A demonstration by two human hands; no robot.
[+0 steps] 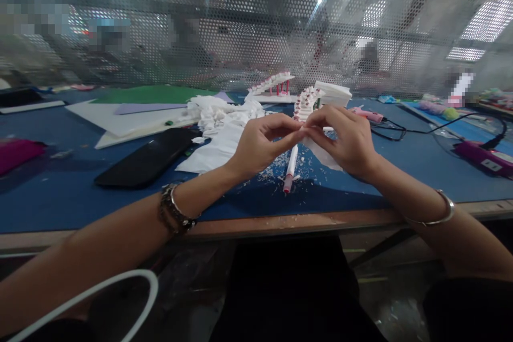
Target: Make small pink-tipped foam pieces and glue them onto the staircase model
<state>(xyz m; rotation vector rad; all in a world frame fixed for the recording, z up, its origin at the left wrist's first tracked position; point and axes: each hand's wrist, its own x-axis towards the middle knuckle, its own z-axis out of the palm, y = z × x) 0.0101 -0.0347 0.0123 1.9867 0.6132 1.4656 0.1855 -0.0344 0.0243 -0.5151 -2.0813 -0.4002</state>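
Observation:
Over the blue tabletop, my left hand (262, 144) and my right hand (344, 141) meet fingertip to fingertip in a pinch. Whatever lies between them is too small and covered to make out. A thin white sheet (325, 156) shows below my right hand; whether it is held or lies on the table I cannot tell. Under the fingers is a white marker pen (291, 168) with a red end, among small white shavings. Just beyond my hands stands a curved white staircase model (306, 102) with dark red spots along its steps, partly hidden by my fingers.
Crumpled white paper (216, 115) and a black phone-like slab (146, 160) lie left, before a green sheet (144, 94). Farther back stands another stair model (276, 85). A pink corded tool (367, 115) and purple power block (484, 157) are right. Perforated mesh (256, 26) rises behind.

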